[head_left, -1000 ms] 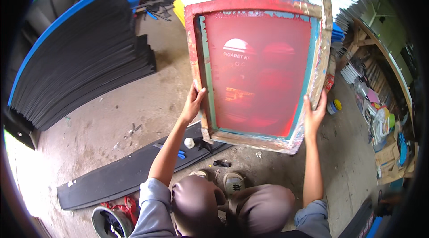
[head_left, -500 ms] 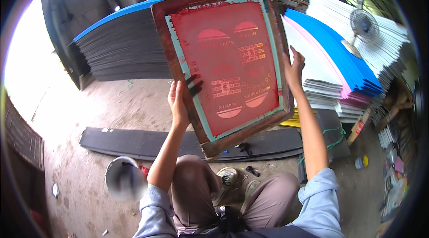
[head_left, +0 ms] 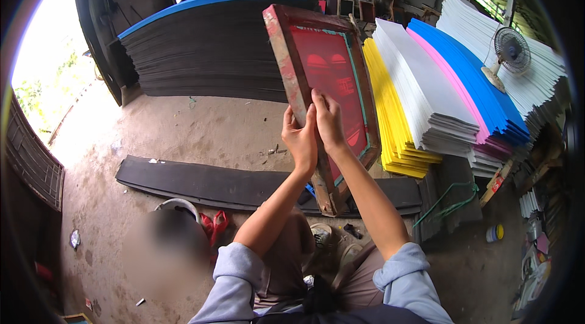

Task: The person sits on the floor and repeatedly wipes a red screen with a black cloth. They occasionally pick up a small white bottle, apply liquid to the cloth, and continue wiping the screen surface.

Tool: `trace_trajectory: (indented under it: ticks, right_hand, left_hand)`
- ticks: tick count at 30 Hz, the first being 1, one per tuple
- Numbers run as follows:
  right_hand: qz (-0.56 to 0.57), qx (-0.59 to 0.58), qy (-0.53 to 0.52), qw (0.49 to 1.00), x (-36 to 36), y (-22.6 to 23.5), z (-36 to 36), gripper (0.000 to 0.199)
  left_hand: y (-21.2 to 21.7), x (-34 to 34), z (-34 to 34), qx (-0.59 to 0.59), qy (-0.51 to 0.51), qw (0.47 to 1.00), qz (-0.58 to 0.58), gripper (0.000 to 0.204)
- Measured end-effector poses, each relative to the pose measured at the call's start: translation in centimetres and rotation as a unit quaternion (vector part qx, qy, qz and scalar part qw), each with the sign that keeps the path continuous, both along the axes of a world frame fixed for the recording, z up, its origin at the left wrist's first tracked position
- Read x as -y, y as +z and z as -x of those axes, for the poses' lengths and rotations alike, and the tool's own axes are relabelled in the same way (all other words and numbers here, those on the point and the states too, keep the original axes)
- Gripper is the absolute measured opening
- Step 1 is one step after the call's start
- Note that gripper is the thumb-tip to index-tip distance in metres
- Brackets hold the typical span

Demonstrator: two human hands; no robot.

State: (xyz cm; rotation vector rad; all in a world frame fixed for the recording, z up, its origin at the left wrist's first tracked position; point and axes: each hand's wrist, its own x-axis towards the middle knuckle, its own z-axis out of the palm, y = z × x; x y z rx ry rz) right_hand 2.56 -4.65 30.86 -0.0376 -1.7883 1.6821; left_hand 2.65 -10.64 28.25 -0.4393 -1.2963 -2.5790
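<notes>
A screen printing frame (head_left: 285,59) is held up in front of me, its worn wooden side bar turned toward me. Red mesh (head_left: 326,59) with paler printed shapes fills it, bordered by teal tape. My left hand (head_left: 298,140) is closed around the left bar from its outer side. Right beside it, my right hand (head_left: 329,122) grips the same bar from the mesh side, fingers bent over the wood. The two hands almost touch. The frame stands tilted, its lower corner above my knees.
Long black sheets (head_left: 201,181) lie across the floor beyond my feet. A stack of black sheets (head_left: 207,53) stands behind; yellow sheets (head_left: 396,123), white sheets (head_left: 426,92) and blue sheets (head_left: 469,80) are at right, near a fan (head_left: 512,50). A bucket (head_left: 183,203) stands at left, partly blurred.
The frame has turned from nearly face-on to edge-on. My right hand has left the right bar and come over to the left bar, beside my left hand.
</notes>
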Motion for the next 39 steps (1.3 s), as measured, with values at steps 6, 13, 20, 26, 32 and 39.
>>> trace_trajectory:
  ticks: [6, 13, 20, 26, 32, 39]
  right_hand:
    - [-0.061, -0.024, -0.188, 0.98, -2.9, 1.8, -4.1, 0.047]
    - [-0.011, -0.095, -0.254, 0.962, -6.8, 3.1, -8.3, 0.046]
    - [0.006, -0.116, -0.285, 0.952, -17.4, 1.9, -17.4, 0.04]
    - [0.146, -0.109, -0.225, 0.957, -24.0, -0.3, -26.7, 0.048]
    - [0.2, -0.096, -0.299, 0.928, -30.6, -7.9, -30.5, 0.056]
    - [0.062, 0.017, -0.374, 0.925, -33.1, -15.3, -28.2, 0.056]
  left_hand:
    - [-0.5, -3.5, -4.3, -0.073, -0.011, 0.996, 0.059, 0.042]
    - [-1.1, -8.4, -7.4, -0.246, -0.031, 0.963, 0.108, 0.04]
    - [-2.6, -10.6, -2.4, -0.132, -0.241, 0.955, 0.113, 0.037]
    - [-12.9, -16.3, 7.5, -0.111, -0.173, 0.941, 0.268, 0.056]
    - [-15.9, -24.5, 5.3, -0.036, -0.414, 0.859, 0.3, 0.053]
    - [-26.8, -26.1, 5.5, 0.023, -0.389, 0.891, 0.235, 0.037]
